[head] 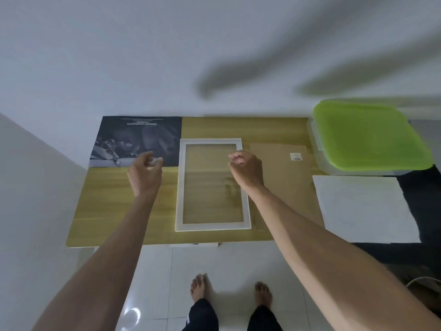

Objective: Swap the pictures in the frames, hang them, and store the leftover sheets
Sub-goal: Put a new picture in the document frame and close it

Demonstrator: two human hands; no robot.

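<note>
White frame (pixel 213 185) flat, long axis toward wall; right hand (pixel 245 168) clenched, left hand (pixel 145 170) perhaps pinching something.

Both forearms were seen bare, with no sleeves, watch or rings visible. Dark trousers (pixel 202 315) were worn, and the feet (pixel 199 286) were left bare.
</note>
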